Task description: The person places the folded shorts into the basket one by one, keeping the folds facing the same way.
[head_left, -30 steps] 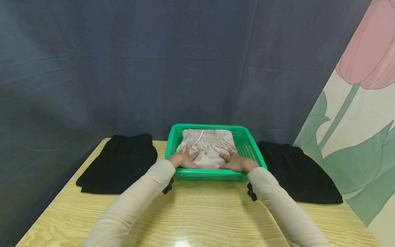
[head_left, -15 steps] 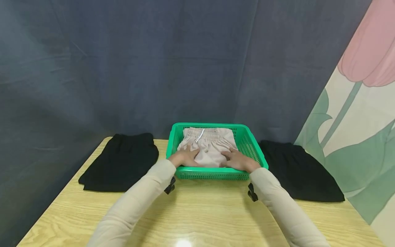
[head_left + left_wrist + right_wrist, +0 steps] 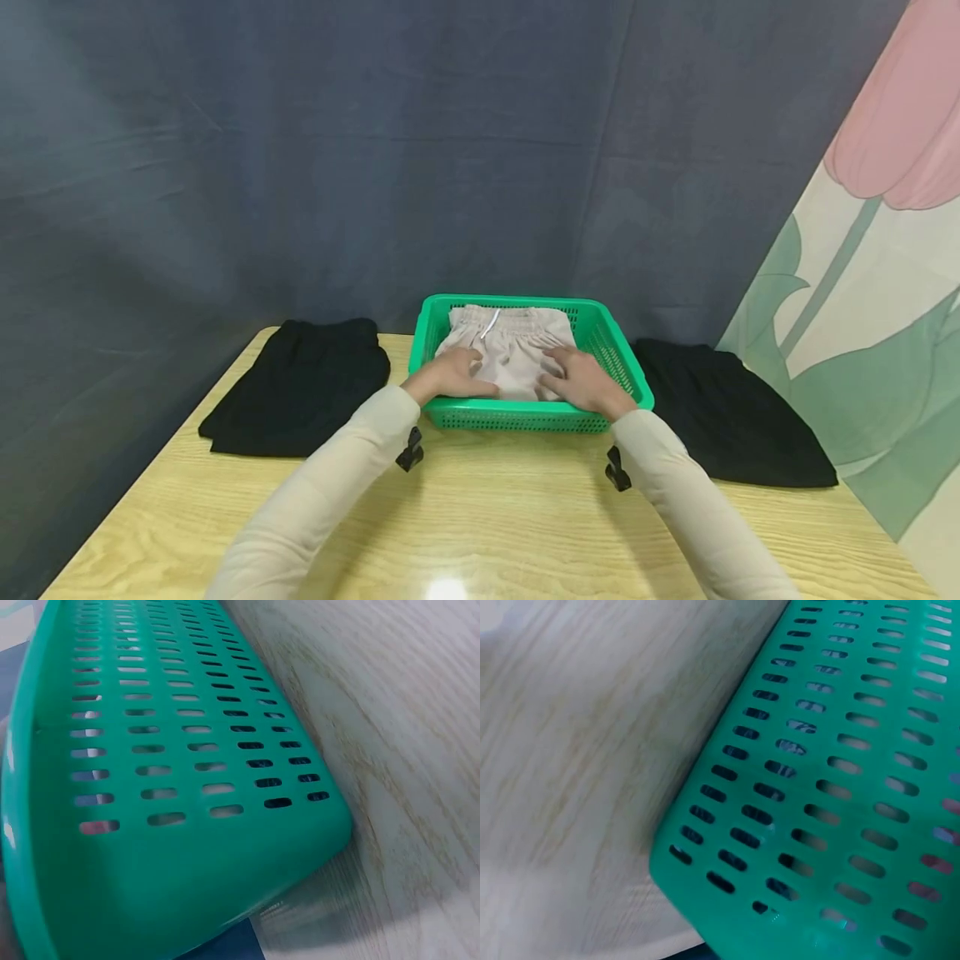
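Note:
In the head view, light beige shorts [image 3: 517, 354] with a gathered waistband and a white drawstring lie folded in a green plastic basket [image 3: 517, 418]. My left hand [image 3: 454, 373] reaches over the near left rim, its fingers loosely extended over the shorts' left side. On the other side, my right hand [image 3: 587, 382] reaches over the near rim with its fingers spread at the shorts' right side. Neither hand grips anything. Both wrist views show only the slotted basket wall [image 3: 172, 780] from outside, so the fingers are hidden there.
Folded black garments lie on either side of the basket, one black garment [image 3: 300, 387] at left and another black garment [image 3: 731, 417] at right. All stand on a wood-grain table [image 3: 510, 517]. A dark curtain [image 3: 450, 150] hangs behind.
Both hands have risen a little off the shorts, the left one with its fingers drawn closer together. The basket and black garments stay in place; the view has shifted slightly.

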Available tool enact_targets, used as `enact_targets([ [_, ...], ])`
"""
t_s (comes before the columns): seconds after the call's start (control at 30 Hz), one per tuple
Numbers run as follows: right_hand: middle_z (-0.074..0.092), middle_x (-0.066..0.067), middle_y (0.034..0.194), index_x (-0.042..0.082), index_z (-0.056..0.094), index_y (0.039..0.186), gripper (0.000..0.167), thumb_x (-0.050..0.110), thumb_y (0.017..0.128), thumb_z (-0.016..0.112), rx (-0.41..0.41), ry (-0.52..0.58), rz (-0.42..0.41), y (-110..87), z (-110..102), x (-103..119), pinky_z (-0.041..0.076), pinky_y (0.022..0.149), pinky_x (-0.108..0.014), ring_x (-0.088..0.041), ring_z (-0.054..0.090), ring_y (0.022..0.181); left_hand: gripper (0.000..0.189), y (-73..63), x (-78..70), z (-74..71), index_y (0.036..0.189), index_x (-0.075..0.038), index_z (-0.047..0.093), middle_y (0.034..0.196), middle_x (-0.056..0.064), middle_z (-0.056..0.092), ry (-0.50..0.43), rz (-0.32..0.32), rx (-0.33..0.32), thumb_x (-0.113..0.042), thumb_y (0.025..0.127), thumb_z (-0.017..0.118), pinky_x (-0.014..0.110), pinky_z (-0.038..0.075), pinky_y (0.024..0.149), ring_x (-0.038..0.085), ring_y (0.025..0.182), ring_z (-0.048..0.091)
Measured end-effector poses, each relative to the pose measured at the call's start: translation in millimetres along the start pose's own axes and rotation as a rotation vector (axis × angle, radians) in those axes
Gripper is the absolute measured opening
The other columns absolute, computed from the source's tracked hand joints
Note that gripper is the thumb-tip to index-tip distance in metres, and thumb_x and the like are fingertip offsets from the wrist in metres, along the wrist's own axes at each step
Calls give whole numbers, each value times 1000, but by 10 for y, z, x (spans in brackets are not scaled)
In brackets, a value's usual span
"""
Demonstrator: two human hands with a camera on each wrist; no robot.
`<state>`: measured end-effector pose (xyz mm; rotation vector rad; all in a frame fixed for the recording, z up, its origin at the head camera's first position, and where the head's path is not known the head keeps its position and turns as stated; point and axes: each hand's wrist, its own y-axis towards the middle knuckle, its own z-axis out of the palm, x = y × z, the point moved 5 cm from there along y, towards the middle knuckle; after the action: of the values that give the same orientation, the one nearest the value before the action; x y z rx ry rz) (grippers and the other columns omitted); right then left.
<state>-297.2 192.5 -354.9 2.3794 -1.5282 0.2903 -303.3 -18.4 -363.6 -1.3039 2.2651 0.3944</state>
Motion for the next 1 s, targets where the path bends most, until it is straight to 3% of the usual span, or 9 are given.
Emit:
enact_targets([
  [0.2, 41, -21, 145, 2, 43, 145, 56, 31, 98, 55, -105, 64, -44, 17, -45, 5, 33, 102, -59, -41, 35, 133, 65, -41, 19, -126, 141, -1, 47, 141, 15, 48, -100, -43, -152, -36, 90, 66, 46, 37, 103, 34, 132, 39],
  [0.4, 44, -19, 144, 4, 41, 146, 56, 30, 99, 55, -159, 137, -47, 28, -78, -9, 34, 101, -59, -39, 37, 132, 60, -78, 5, -299, 141, -1, 47, 141, 17, 48, -104, 7, -253, -30, 92, 65, 48, 36, 103, 36, 131, 39],
  [0.63, 52, -19, 136, 5, 47, 143, 52, 31, 98, 56, -234, 148, -62, 22, -217, 94, 38, 99, -55, -36, 46, 125, 56, -133, -29, -440, 142, -4, 47, 138, 16, 50, -77, 72, -323, -28, 94, 63, 47, 40, 99, 34, 125, 47],
  [1.0, 55, -15, 134, 10, 49, 143, 51, 34, 98, 56, -308, 258, -77, -52, -379, 321, 42, 95, -52, -32, 53, 119, 54, -362, -59, -592, 143, -11, 48, 138, 11, 51, -207, 113, -407, -29, 94, 62, 47, 43, 97, 32, 124, 50],
])
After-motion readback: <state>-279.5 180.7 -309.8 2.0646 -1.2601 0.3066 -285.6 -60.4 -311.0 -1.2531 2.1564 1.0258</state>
